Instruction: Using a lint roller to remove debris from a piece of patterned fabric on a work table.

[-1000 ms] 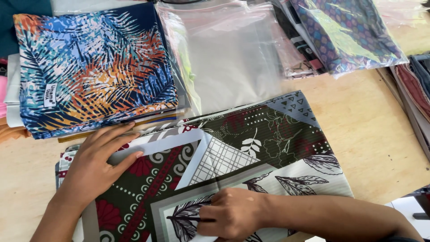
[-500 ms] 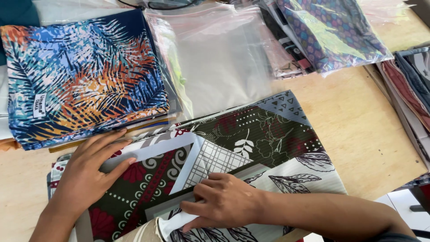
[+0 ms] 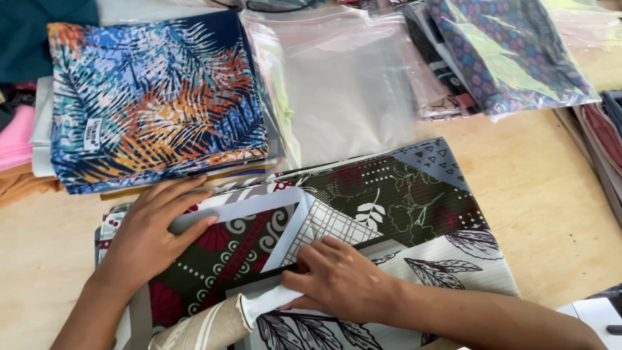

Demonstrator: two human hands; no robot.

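Bright, even daylight, soft shadows, mild glare on the clear plastic bags (image 3: 337,84), slight blur everywhere.

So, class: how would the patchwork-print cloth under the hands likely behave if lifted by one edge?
The patchwork-print cloth would probably flop and drape, since its near edge already curls into a soft roll by the right hand. It seems light. The left hand lies flat on it, so it may slide.

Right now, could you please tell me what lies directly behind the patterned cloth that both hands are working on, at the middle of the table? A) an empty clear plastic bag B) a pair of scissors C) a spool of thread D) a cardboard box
A: an empty clear plastic bag lies flat just beyond the patterned cloth, which the left hand presses and the right hand folds.
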